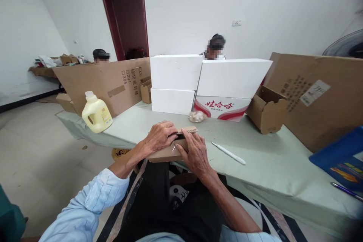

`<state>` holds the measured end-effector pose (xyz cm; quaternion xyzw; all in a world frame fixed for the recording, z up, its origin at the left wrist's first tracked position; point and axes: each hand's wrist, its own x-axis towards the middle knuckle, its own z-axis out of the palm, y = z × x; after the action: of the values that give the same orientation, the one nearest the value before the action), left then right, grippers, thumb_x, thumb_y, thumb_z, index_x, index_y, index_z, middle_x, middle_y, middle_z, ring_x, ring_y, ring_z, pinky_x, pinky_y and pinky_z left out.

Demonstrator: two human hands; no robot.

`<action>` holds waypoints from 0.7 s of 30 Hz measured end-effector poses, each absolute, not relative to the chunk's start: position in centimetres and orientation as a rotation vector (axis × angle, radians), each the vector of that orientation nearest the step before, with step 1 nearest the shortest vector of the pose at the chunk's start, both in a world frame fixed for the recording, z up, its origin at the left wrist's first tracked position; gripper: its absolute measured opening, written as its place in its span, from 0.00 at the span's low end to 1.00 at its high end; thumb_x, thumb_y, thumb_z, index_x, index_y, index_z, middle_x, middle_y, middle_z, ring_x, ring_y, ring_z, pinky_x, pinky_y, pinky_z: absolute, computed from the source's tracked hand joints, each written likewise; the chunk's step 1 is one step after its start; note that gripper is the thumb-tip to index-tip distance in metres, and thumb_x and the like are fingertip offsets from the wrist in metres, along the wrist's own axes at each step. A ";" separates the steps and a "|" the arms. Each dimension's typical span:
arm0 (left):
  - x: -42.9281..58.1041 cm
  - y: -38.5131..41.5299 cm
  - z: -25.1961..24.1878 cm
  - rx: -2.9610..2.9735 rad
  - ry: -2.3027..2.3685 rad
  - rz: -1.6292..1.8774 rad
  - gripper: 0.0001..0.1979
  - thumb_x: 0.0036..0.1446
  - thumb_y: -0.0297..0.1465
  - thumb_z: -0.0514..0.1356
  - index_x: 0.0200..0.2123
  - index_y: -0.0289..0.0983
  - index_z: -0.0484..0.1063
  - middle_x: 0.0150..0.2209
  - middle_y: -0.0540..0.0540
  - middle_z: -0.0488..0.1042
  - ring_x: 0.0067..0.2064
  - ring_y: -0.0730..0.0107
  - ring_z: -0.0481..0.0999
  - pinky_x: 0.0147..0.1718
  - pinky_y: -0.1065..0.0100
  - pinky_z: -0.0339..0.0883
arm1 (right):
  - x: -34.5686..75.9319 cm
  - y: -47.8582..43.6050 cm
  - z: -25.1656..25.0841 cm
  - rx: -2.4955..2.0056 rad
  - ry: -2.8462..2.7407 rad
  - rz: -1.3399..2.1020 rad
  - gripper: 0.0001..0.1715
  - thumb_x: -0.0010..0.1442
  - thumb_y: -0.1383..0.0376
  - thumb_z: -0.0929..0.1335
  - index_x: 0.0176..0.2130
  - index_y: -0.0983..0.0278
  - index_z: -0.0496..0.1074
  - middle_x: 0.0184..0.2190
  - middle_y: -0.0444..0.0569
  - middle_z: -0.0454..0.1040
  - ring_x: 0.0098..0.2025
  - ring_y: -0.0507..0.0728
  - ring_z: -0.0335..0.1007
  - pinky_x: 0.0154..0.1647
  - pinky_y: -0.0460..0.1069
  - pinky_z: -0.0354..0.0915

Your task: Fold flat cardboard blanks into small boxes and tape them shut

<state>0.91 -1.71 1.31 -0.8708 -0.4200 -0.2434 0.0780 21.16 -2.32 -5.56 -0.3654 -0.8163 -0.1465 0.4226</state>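
A small brown cardboard box is held at the near edge of the table, in front of my body. My left hand grips its left and top side, the fingers bent over a cardboard flap. From the right, my right hand has its fingertips on the raised flap and its thumb against the box front. A dark gap shows between the flap and the box; what lies inside cannot be made out. To the right of my right hand lies a white craft knife with a thin blade.
Stacked white boxes stand behind my hands, a crumpled clear plastic bundle before them. A yellow jug is at left; an open cardboard box, a blue container and a pen are at right. Two people sit beyond.
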 end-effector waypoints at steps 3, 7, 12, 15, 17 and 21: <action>1.0 -1.8 1.3 -2.610 -1.224 -0.755 0.07 0.68 0.29 0.62 0.40 0.38 0.81 0.40 0.44 0.80 0.45 0.61 0.78 0.44 0.63 0.71 | 21.2 -2.3 -5.6 -0.913 -2.041 -0.371 0.30 0.74 0.57 0.65 0.68 0.68 0.64 0.50 0.58 0.81 0.51 0.67 0.72 0.52 0.60 0.64; 0.8 -2.0 1.5 -2.647 -1.219 -0.804 0.09 0.69 0.29 0.60 0.37 0.38 0.81 0.41 0.44 0.81 0.44 0.62 0.79 0.44 0.63 0.71 | 21.2 -2.4 -5.6 -0.909 -2.040 -0.375 0.29 0.73 0.57 0.66 0.67 0.68 0.65 0.50 0.59 0.80 0.51 0.67 0.72 0.51 0.59 0.64; 1.0 -1.9 1.8 -2.717 -1.278 -0.934 0.10 0.65 0.27 0.62 0.31 0.39 0.80 0.39 0.45 0.82 0.42 0.64 0.80 0.43 0.65 0.70 | 21.3 -2.5 -5.7 -0.914 -2.048 -0.362 0.30 0.73 0.58 0.67 0.67 0.67 0.65 0.51 0.59 0.80 0.51 0.67 0.72 0.51 0.60 0.64; 1.1 -1.6 2.2 -2.762 -1.358 -1.068 0.10 0.61 0.25 0.62 0.27 0.38 0.78 0.35 0.47 0.81 0.37 0.66 0.79 0.40 0.66 0.69 | 21.3 -2.6 -5.8 -0.909 -2.049 -0.357 0.29 0.72 0.58 0.67 0.67 0.67 0.65 0.50 0.59 0.80 0.51 0.67 0.71 0.52 0.59 0.63; 1.0 -1.3 2.4 -2.820 -1.403 -1.170 0.09 0.59 0.25 0.63 0.26 0.37 0.78 0.33 0.47 0.81 0.36 0.67 0.78 0.39 0.67 0.68 | 21.3 -2.6 -5.8 -0.911 -2.051 -0.347 0.29 0.73 0.58 0.67 0.67 0.67 0.65 0.49 0.58 0.80 0.51 0.67 0.71 0.52 0.59 0.63; 0.7 -0.7 2.7 -2.978 -1.493 -1.336 0.07 0.54 0.27 0.64 0.25 0.36 0.77 0.32 0.48 0.80 0.34 0.69 0.76 0.35 0.69 0.65 | 21.3 -2.8 -5.8 -0.917 -2.056 -0.326 0.29 0.73 0.59 0.67 0.67 0.66 0.64 0.50 0.57 0.80 0.51 0.67 0.71 0.52 0.59 0.63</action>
<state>0.69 -0.67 2.71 -0.8091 -0.4057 -0.3629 -0.2217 21.27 -2.79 -5.78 -0.3657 -0.8202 -0.1303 0.4201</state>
